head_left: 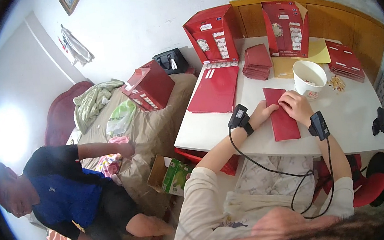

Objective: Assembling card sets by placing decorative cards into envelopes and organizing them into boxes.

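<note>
A long red paper envelope (286,127) lies upright before me on the white table, near its front edge. My left hand (262,114) grips its left side, thumb laid on the paper. The fingers of my right hand (296,106) are bent and pressed together on the envelope's upper right part; what they pinch, if anything, is hidden. Just behind the right hand stands a white paper cup (309,79) with something small inside. A little heap of gold and reddish bits (337,84) lies right of the cup. Both wrists wear black cabled devices.
Flat red sheets (214,90) lie left on the table (253,135). Behind are a stack of red envelopes (256,62), two red display boxes (214,34) and red packets (346,61). A black clip-like object (379,121) rests at right. Another person (70,196) sits left beside the bed.
</note>
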A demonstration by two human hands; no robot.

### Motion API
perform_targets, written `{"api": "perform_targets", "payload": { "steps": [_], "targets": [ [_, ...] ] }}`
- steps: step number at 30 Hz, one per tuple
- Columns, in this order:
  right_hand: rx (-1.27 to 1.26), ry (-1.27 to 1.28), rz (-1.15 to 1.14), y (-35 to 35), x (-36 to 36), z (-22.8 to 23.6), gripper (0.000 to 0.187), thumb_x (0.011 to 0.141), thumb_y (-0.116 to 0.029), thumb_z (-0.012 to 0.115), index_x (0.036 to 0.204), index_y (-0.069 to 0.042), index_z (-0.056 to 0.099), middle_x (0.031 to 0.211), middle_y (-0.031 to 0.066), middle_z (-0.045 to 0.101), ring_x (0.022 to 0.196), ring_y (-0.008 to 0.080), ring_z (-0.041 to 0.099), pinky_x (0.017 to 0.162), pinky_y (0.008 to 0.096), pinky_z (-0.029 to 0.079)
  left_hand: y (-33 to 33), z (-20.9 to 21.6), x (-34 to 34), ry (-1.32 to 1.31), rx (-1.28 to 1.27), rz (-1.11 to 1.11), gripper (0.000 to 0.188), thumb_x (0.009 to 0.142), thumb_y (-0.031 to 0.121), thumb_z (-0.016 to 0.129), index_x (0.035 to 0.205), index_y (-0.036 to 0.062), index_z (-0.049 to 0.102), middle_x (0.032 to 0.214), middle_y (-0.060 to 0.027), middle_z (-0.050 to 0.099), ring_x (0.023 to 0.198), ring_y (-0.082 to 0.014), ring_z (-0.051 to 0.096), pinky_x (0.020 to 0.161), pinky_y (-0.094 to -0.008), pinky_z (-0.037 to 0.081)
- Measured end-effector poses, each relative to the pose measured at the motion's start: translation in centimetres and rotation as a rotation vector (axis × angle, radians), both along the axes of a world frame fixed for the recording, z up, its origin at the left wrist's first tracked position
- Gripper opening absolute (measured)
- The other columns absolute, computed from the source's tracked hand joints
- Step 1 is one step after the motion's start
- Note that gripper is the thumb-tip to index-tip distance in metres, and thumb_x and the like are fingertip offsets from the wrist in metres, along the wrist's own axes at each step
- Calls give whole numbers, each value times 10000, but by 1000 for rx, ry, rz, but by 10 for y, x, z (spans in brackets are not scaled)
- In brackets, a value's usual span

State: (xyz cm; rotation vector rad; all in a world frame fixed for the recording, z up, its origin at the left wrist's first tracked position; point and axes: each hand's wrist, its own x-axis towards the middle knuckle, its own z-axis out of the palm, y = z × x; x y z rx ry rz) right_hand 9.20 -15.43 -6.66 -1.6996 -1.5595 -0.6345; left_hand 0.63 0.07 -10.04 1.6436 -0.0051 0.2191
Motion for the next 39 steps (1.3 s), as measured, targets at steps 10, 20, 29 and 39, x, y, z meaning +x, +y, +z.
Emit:
{"api": "perform_targets", "payload": {
  "steps": [10, 20, 29, 39],
  "targets": [
    [-22, 160, 25, 0, 5, -3, 83, 718, -66, 614, 753, -41, 543, 772, 75, 546, 728, 255, 550, 618, 334, 448, 2, -2, 2, 15, 39, -22, 293, 813, 187, 497, 985, -43, 556, 897, -73, 602, 799, -115, 550, 716, -246, 428],
    [-21, 176, 35, -1, 5, -6, 49, 730, -60, 587, 763, -44, 556, 779, 82, 554, 743, 265, 549, 634, 338, 453, 0, -3, 1, 1, -33, -33, 302, 799, 183, 522, 985, -52, 554, 884, -83, 605, 784, -131, 558, 704, -256, 437],
    [-24, 196, 35, -3, 5, -4, 71, 709, -64, 609, 738, -45, 548, 763, 69, 554, 723, 252, 555, 625, 333, 456, 2, -4, 4, 42, -47, -55, 293, 809, 170, 517, 994, -57, 542, 908, -87, 602, 805, -133, 567, 716, -251, 444],
    [-8, 155, 39, -1, 7, -8, 64, 701, -34, 613, 745, -37, 566, 777, 75, 566, 722, 248, 568, 627, 322, 464, 5, -8, 5, 58, -16, -27, 288, 811, 168, 514, 996, -50, 546, 904, -77, 603, 816, -126, 559, 732, -251, 434]
  ]
}}
